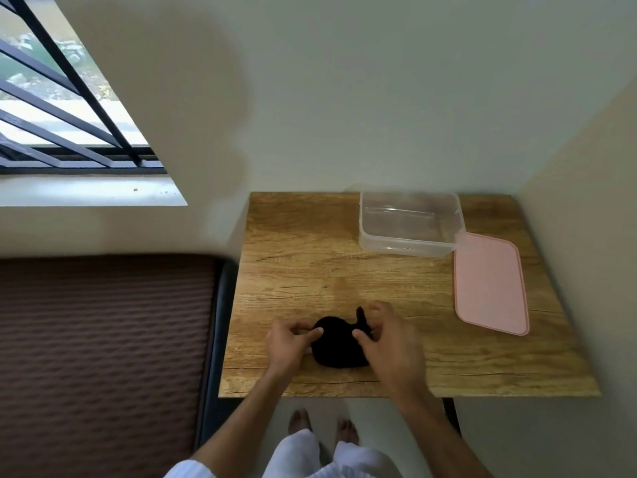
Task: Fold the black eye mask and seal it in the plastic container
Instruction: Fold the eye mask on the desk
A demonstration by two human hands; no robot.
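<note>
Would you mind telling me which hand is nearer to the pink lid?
Right. The right hand grips the black eye mask on the side facing the pink lid; the left hand is beyond the mask, farther away.

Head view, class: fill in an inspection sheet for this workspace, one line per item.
Surface: wooden table, set in a wall corner.
Job's things: black mask near the front edge, bunched; clear container open and empty at the back; pink lid flat on the table to its right.
Clutter: nothing seen.
Grippers: left hand and right hand both pinch the mask.
Cables: nothing seen.
Surroundings: barred window upper left, brown mattress left of the table.
</note>
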